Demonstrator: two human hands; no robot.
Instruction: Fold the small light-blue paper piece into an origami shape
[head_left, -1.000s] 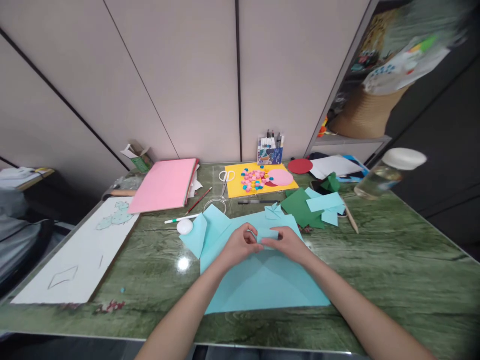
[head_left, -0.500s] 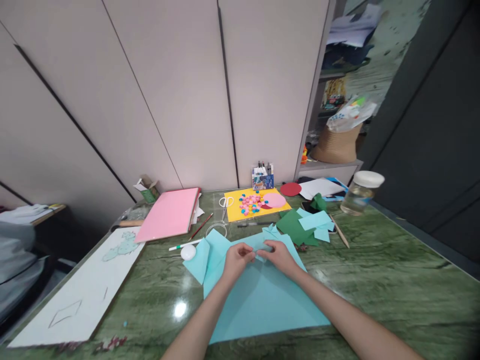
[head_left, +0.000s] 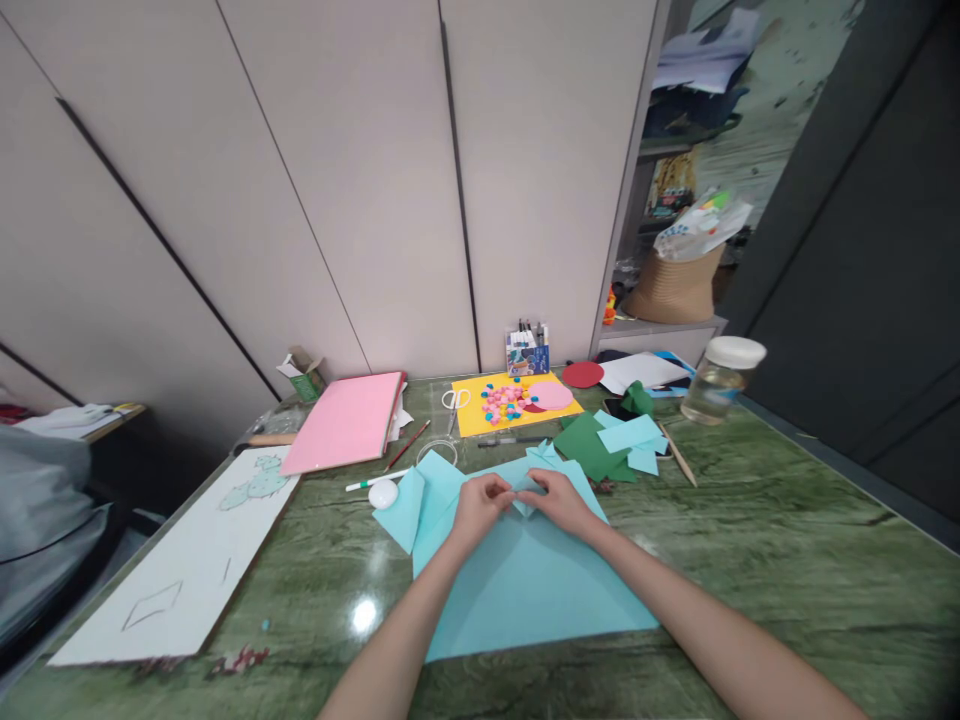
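Green table (head_left: pixel 795 540), two hands (head_left: pixel 478 514) (head_left: pixel 561 506), one held paper (head_left: pixel 523 508)

Light blue folded paper (head_left: pixel 523 507), light blue sheet (head_left: pixel 532 590), streaked green table (head_left: pixel 765 530), pink folder (head_left: pixel 345 422)

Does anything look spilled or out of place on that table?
One thing: a tiny blue bit lies by itself on the green table, to the right of the white drawing sheet. It looks stray because the other small coloured pieces are grouped on the yellow sheet. I see no clear spill.
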